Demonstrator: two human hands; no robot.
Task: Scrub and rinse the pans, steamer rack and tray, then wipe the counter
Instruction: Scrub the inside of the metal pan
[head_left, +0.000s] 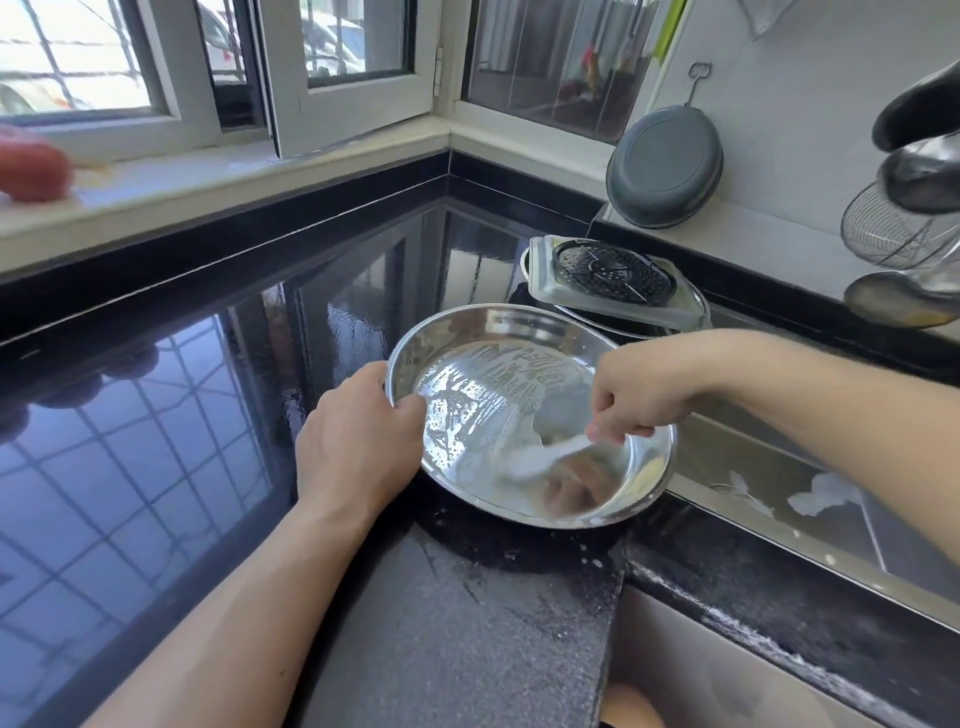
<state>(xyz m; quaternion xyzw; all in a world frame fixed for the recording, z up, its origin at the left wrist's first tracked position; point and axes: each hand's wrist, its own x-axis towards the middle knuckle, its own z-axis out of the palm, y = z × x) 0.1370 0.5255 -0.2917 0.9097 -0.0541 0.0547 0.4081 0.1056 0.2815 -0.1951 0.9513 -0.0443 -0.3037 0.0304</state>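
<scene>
A round steel pan (470, 332) rests tilted on the black counter's (208, 415) corner beside the sink, soapy streaks across its bottom. My left hand (358, 441) grips its left rim, thumb inside. My right hand (631, 395) pinches a white cloth (545, 460) pressed against the pan's inner bottom; the cloth is blurred. Behind the pan, a rectangular tray (613, 306) lies upside down on another steel pan, with a round perforated steamer rack (613, 273) on top.
The steel sink (779, 488) lies at the right with white foam in it. A grey pan (665, 166) and wire strainers (888, 228) hang on the right wall. Windows and a sill run along the back; a red object (31, 166) sits on the sill.
</scene>
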